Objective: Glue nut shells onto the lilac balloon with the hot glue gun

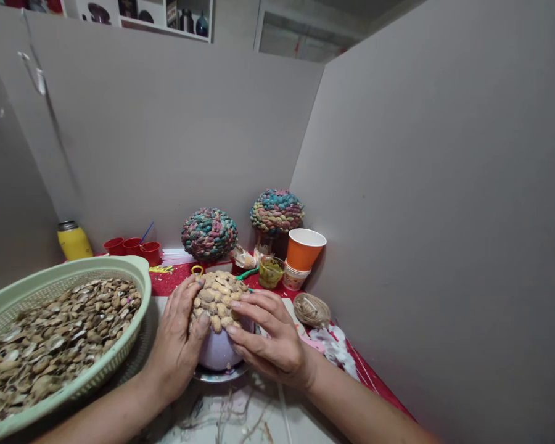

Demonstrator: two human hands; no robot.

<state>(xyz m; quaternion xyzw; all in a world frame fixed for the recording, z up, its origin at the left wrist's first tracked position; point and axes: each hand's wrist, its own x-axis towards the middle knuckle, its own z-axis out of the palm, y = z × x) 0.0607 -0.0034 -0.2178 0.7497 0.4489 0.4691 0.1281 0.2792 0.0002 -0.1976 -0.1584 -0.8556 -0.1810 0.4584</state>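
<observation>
Both my hands are wrapped round a pale lilac ball (218,353) whose upper part is covered with tan shells (218,297). My left hand (179,336) cups its left side with the thumb pressed on the shells. My right hand (266,333) holds the right side, fingers lying across the shell layer. The ball rests on a round metal stand (219,373) on the table.
A green basket (120,266) full of loose shells stands at the left. Behind are two multicoloured shell balls (209,233) (276,211), an orange paper cup (304,248), a glue cup (271,272), red cups (133,246), a yellow flask (74,240) and a twine roll (311,309). Grey partition walls close in the back and right.
</observation>
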